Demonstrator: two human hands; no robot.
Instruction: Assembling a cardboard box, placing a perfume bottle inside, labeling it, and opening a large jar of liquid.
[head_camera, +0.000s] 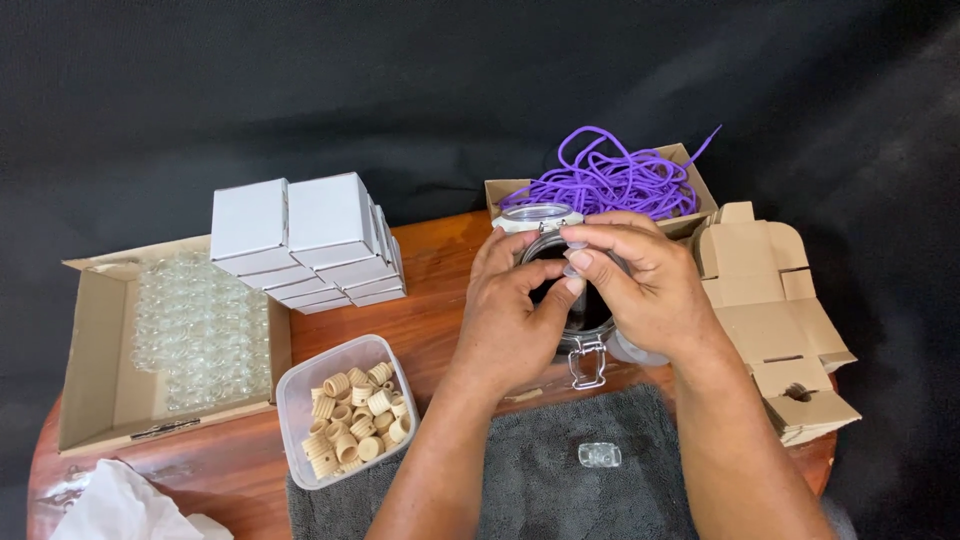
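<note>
Scanning from the left edge, we note a white crumpled sheet (125, 508) cut off by the lower frame border; its kind cannot be told. The open cardboard box (95, 345) holds many small clear glass vials (200, 330), tightly packed. Behind it stands a stack of white folded boxes (305, 240). The clear plastic tub (300, 385) holds tan ribbed stoppers (355, 415). On the counter (430, 300), our left hand (510, 320) and right hand (640, 285) both close their grip around a glass clip-top jar (585, 320); the fingers hide most of its mouth, and its contents cannot be made out. Its wire clasp (588, 362) hangs over a grey towel (560, 470), where a small clear piece (599, 455) lies. Farther back, a cardboard box (700, 190) holds purple cord (610, 180). Flat cardboard blanks (775, 310) lie at right.
</note>
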